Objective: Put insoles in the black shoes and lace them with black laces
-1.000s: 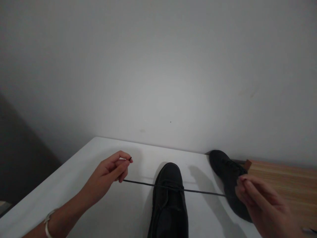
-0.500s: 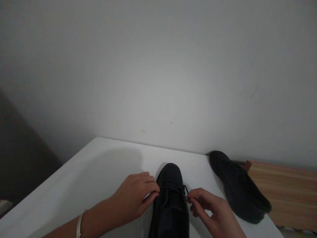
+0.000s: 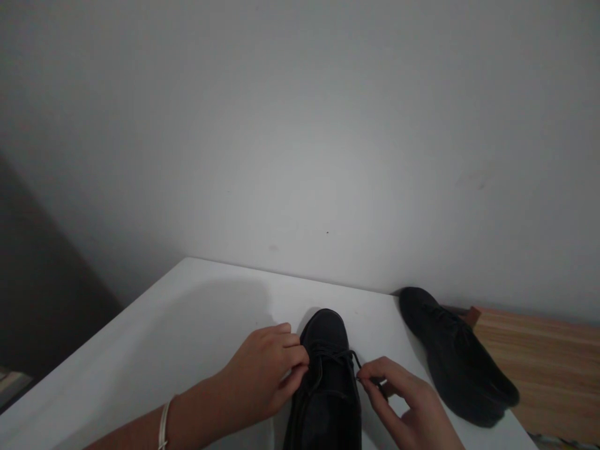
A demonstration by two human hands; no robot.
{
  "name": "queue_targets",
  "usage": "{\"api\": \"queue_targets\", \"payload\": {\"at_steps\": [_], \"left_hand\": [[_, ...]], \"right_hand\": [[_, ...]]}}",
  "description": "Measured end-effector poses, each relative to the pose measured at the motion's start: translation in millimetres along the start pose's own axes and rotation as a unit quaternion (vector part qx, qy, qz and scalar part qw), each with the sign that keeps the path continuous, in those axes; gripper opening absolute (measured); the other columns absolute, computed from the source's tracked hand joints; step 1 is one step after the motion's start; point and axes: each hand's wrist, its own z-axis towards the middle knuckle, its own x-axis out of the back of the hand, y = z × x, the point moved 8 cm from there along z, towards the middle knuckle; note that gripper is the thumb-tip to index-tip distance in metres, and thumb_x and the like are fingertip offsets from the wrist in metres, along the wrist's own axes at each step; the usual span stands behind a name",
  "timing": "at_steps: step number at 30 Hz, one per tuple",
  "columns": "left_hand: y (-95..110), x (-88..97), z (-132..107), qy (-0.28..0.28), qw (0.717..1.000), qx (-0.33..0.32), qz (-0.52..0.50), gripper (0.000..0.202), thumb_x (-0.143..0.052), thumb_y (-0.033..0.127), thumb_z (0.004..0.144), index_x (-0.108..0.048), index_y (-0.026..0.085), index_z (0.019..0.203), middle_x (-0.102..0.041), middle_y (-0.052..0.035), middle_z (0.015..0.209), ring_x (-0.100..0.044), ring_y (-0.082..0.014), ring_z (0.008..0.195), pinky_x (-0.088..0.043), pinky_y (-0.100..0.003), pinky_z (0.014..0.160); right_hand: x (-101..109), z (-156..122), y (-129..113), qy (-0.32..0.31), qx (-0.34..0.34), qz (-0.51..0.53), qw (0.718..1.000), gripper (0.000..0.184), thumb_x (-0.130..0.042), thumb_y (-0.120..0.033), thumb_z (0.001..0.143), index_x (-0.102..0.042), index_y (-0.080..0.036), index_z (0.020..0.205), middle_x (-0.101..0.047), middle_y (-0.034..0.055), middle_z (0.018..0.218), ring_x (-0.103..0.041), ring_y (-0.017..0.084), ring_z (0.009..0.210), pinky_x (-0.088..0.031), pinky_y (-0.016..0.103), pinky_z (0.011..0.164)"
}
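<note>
A black lace-up shoe [image 3: 327, 331] stands on the white table with its toe pointing away from me. My left hand [image 3: 269, 369] is at the shoe's left side, thumb and forefinger pinched at the edge of the lacing; what lies between the fingertips is hidden. On the other side, my right hand [image 3: 403, 397] pinches a thin black shoelace [image 3: 357, 359] that runs out from the right eyelets. Crossed lace lies over the shoe's tongue.
A second black shoe [image 3: 457, 356] sits to the right near the table edge. The white table [image 3: 220, 306] meets a grey-white wall [image 3: 300, 137] at the back. A wooden board [image 3: 539, 369] is beyond the table's right side.
The view has shifted slightly, so everything sits a little further right. My right fingers have drawn slightly down along the lace; the left hand still pinches at the shoe's side.
</note>
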Motion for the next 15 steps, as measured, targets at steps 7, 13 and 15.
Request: {"api": "queue_targets", "payload": {"at_steps": [7,13,15], "left_hand": [[1,4.5,2,0.027,1.000,0.013,0.007,0.012,-0.061,0.017,0.089,-0.069,0.022,0.082,-0.069,-0.0019,0.090,-0.055,-0.0204,0.091,-0.039,-0.036,0.083],[-7,-5.6,1,0.048,0.998,0.030,-0.022,0.010,-0.065,0.020,0.089,-0.074,0.024,0.086,-0.070,-0.0012,0.084,-0.056,-0.0172,0.085,-0.042,-0.031,0.078],[-7,-10.4,1,0.025,0.998,0.038,-0.045,0.015,-0.060,0.018,0.092,-0.074,0.022,0.088,-0.071,-0.0013,0.081,-0.059,-0.0156,0.080,-0.044,-0.027,0.075]], "right_hand": [[4,-1,-9,0.063,0.047,-0.033,0.996,0.017,-0.052,-0.026,0.093,-0.066,-0.022,0.085,-0.064,0.0046,0.088,-0.065,0.016,0.083,-0.055,0.024,0.073],[0,-3,-8,0.039,0.050,-0.028,0.998,0.019,-0.052,-0.026,0.095,-0.070,-0.022,0.091,-0.070,0.0042,0.083,-0.068,0.015,0.074,-0.056,0.021,0.066],[2,-5,-11,0.042,0.053,-0.019,0.998,0.019,-0.053,-0.027,0.094,-0.071,-0.022,0.094,-0.073,0.0048,0.085,-0.071,0.016,0.078,-0.058,0.022,0.070]]}}
